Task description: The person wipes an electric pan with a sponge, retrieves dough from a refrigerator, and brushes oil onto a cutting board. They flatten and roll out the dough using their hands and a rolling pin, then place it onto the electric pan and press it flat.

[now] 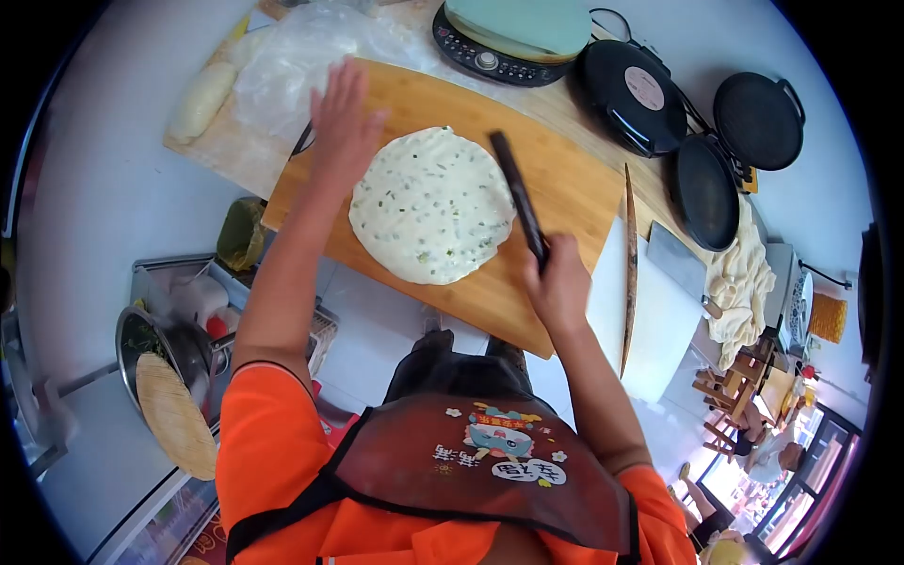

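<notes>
A flat round of dough (pixel 431 205) with green bits lies on the wooden board (pixel 574 184). My left hand (pixel 347 127), fingers spread, is at the upper left edge of the dough and holds nothing; whether it touches the board is unclear. The fingers of my right hand (pixel 558 282) wrap round the lower end of a dark rolling pin (pixel 518 193), which slants up and left along the dough's right side.
Behind the board stand a round griddle (pixel 513 33) and black pans (pixel 706 193). A cleaver (pixel 676 259) and a long thin stick (pixel 630 282) lie right, near piled dough (pixel 739 287). A metal bowl (pixel 193 358) is lower left. People (pixel 774 459) are at the far lower right.
</notes>
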